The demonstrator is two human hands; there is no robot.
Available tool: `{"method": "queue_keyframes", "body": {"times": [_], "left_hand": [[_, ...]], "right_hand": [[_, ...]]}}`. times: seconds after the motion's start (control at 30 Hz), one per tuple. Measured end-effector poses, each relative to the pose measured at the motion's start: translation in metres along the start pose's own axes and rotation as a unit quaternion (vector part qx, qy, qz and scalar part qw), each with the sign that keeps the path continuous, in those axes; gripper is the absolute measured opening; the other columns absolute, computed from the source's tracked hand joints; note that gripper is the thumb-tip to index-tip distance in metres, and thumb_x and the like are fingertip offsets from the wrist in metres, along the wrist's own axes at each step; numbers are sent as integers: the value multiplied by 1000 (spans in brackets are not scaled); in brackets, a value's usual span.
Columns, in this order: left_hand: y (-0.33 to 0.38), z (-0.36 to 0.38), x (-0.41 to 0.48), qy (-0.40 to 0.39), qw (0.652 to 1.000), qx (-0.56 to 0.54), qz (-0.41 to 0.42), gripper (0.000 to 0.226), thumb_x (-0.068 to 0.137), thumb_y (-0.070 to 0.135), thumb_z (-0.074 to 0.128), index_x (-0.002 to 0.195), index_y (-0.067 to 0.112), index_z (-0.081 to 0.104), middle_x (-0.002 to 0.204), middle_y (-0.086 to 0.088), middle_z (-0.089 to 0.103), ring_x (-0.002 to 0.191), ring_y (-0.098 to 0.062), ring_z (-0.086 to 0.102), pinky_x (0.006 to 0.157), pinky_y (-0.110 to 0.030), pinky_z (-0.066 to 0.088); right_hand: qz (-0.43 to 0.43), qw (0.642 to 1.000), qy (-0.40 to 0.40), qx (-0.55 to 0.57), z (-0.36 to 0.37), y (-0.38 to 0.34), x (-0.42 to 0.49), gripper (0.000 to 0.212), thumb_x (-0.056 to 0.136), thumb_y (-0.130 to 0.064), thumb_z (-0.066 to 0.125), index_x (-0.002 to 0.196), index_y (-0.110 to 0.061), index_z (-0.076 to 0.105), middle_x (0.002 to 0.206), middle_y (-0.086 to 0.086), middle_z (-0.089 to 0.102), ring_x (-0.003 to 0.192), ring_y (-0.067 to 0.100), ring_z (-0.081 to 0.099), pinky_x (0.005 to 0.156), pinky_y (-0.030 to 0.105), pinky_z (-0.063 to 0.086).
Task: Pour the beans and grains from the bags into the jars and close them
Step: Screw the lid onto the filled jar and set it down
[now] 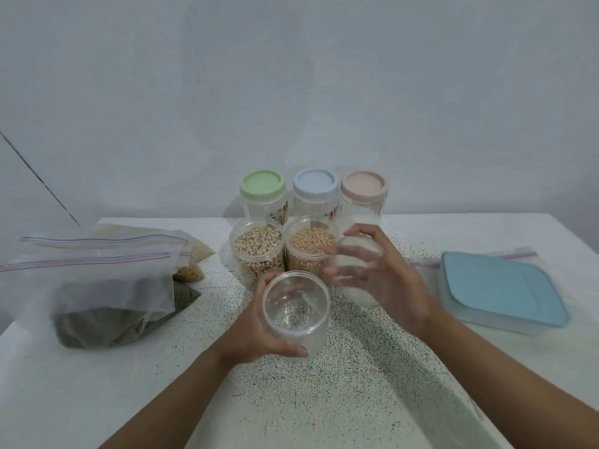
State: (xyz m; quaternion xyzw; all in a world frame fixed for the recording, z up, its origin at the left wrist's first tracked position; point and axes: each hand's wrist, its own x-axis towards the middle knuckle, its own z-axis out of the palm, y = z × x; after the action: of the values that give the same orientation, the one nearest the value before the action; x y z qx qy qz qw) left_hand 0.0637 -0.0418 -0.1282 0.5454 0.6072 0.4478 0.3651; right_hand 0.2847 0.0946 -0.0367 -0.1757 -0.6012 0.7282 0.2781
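The wall [291, 76] behind the work area is plain, pale grey-blue and matte. A thin dark diagonal line [39, 179] crosses its left portion (cable or seam: cannot be determined). The table [372, 367] is white, with a dense dark speckle pattern across its central area. Its far edge runs straight along the wall. Lighting is soft and even, casting faint shadows on the tabletop.

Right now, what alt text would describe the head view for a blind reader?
A person's left hand holds an empty clear jar while the right hand grips a jar of white grains; two open bean jars stand behind.
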Motion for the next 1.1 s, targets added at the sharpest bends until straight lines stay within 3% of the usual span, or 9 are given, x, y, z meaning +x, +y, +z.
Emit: {"method": "queue_keyframes", "body": {"times": [0.1,0.17,0.27,0.33,0.43,0.57,0.8,0.9,1.1], "left_hand": [[-3,3,-1,10,1000,-13,-8,117,54,18,103,146,21,29,150,-5,52,144,-26,46,120,-60,31],[-2,4,-2,13,1000,-7,-18,113,53,22,103,143,24,35,147,2,54,142,-18,48,120,-51,34],[3,6,-2,22,999,22,-21,103,52,32,103,138,28,46,137,15,59,134,-7,53,114,-32,40],[8,6,-1,20,999,43,-13,99,52,34,103,136,30,50,134,18,60,130,-5,55,110,-27,44],[14,9,1,6,998,63,-4,98,51,34,103,136,31,53,133,20,60,124,-5,58,108,-30,48],[22,17,5,-12,997,73,1,100,53,29,103,139,30,52,136,17,61,126,-6,59,110,-36,48],[36,26,17,-43,996,81,-10,109,51,41,102,144,39,46,139,22,59,130,2,54,115,-37,43],[40,27,23,-55,995,80,-18,111,50,41,102,144,41,45,139,22,58,130,5,52,116,-36,41],[46,29,32,-81,993,74,-33,115,47,49,101,146,43,42,141,20,57,132,3,52,118,-42,39]], "right_hand": [[76,990,114,-33,-11,22,-9,42,92,-41,56,126,-16,56,118,21,72,103,48,69,94,62,54],[115,977,156,-92,-13,36,-14,26,104,-27,49,121,-15,64,106,15,77,96,39,74,90,61,57],[136,952,181,-208,-17,48,-18,24,101,-7,54,114,-19,70,105,3,77,97,27,74,76,42,62],[139,927,194,-288,-23,54,-16,27,99,-3,54,111,-22,71,115,-5,71,108,22,64,76,31,49],[131,900,194,-366,-28,58,-12,25,96,-7,61,113,-22,72,116,-4,66,105,15,54,79,32,47],[105,819,161,-541,-35,61,-12,38,91,-7,62,125,-23,68,111,-1,59,101,16,56,87,32,53],[110,749,129,-641,-41,70,-16,45,81,-11,64,124,-24,69,108,2,61,107,21,49,91,37,47],[108,752,129,-637,-45,74,-17,46,78,-7,65,121,-22,72,105,0,60,102,21,51,86,38,48],[76,825,173,-533,-53,66,-15,34,90,-1,60,116,-18,74,110,-2,69,99,12,59,82,24,43]]}}
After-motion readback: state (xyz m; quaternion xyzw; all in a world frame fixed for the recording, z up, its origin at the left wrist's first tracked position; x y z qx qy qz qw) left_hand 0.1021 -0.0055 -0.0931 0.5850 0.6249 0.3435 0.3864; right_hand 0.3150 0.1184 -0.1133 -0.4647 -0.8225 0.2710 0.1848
